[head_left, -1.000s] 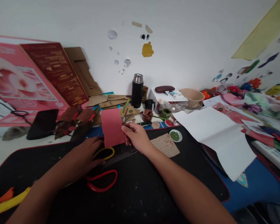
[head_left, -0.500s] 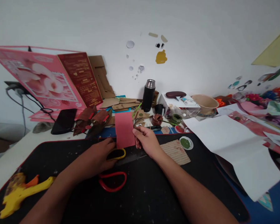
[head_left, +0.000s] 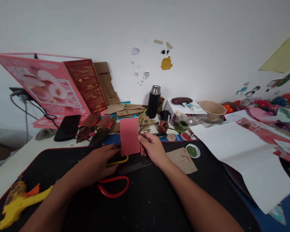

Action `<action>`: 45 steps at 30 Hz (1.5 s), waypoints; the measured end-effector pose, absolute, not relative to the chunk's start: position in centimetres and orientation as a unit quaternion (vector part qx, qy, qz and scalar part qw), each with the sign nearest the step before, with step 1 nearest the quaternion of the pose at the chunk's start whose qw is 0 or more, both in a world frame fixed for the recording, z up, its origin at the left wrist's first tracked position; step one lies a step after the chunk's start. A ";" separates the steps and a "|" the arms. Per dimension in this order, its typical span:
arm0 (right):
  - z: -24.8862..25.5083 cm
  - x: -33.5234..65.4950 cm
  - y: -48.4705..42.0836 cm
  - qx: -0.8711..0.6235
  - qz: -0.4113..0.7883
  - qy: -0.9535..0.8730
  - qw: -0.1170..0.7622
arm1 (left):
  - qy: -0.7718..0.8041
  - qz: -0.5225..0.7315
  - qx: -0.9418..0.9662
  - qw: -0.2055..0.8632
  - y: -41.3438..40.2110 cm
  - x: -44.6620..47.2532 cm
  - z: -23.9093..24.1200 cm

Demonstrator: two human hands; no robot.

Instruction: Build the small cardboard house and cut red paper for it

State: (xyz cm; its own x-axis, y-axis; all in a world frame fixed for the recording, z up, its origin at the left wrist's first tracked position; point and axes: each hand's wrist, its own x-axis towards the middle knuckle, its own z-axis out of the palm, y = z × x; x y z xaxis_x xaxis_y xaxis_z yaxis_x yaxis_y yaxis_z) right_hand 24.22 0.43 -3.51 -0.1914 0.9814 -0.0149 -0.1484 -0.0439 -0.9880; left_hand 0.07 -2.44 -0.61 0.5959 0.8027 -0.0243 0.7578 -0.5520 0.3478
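My right hand (head_left: 153, 148) pinches the right edge of a pink-red paper strip (head_left: 130, 137) between thumb and fingers, holding it upright above the black mat (head_left: 145, 206). My left hand (head_left: 102, 161) is low on the mat, its fingers and thumb around the yellow loop of a pair of scissors (head_left: 114, 196). The red loop lies nearer to me; the blades are hidden. Beneath the paper lies a clear ruler-like strip (head_left: 136, 166). Right of my right hand rest a corrugated cardboard piece (head_left: 182, 161) and a small dish of green paint (head_left: 192, 150).
A yellow glue gun (head_left: 24, 203) lies at the left. Behind stand a pink box (head_left: 53, 87), a phone (head_left: 67, 128), a black flask (head_left: 154, 103), paint jars (head_left: 162, 126) and a beige bowl (head_left: 212, 109). White paper sheets (head_left: 244, 161) cover the right side.
My left hand and the scissors have shifted slightly left across the mat. The right hand keeps the paper strip in nearly the same place. The view has tilted up a little.
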 end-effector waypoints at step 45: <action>-3.6 23.9 0.1 -0.427 0.577 -0.529 0.452 | 0.580 0.349 0.677 0.290 -0.2 -0.1 -1.5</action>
